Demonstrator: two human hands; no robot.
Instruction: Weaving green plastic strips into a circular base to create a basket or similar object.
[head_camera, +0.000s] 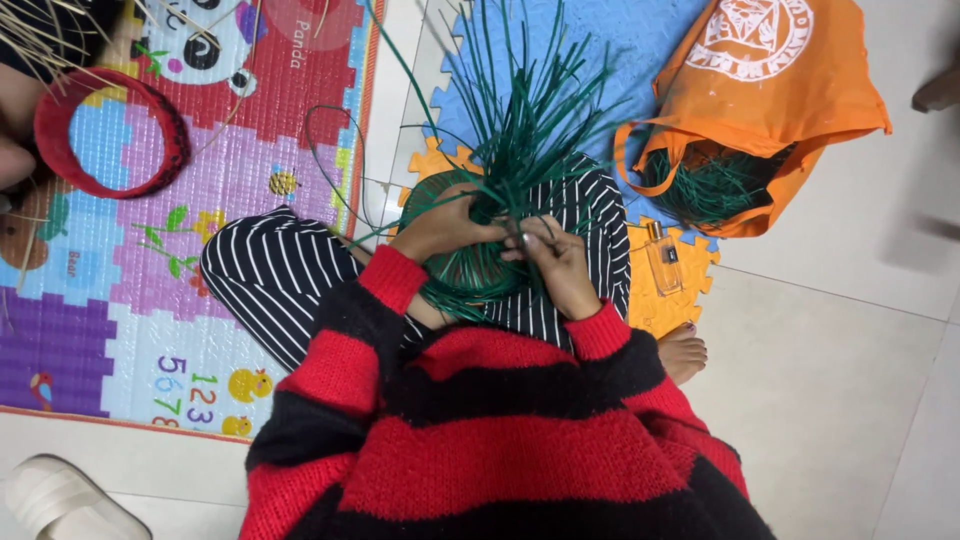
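Green woven piece (470, 265) resting in the lap, round base coiled tight. Left hand (440, 225) closed around the strand bundle (525, 120); right hand (555, 260) pinching one strand. Most strands loose, fanning upward (sides seemingly barely begun). More green strands waiting in the orange bag (760, 110) nearby.

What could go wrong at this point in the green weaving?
1. The long green strands fan loosely upward toward the head camera; one could flick toward the person's face or slip out of the weave.
2. Both the left hand and right hand grip at one crowded spot on the green woven piece, so a strand may kink.
3. The small glass bottle stands beside the knee and could be knocked over.
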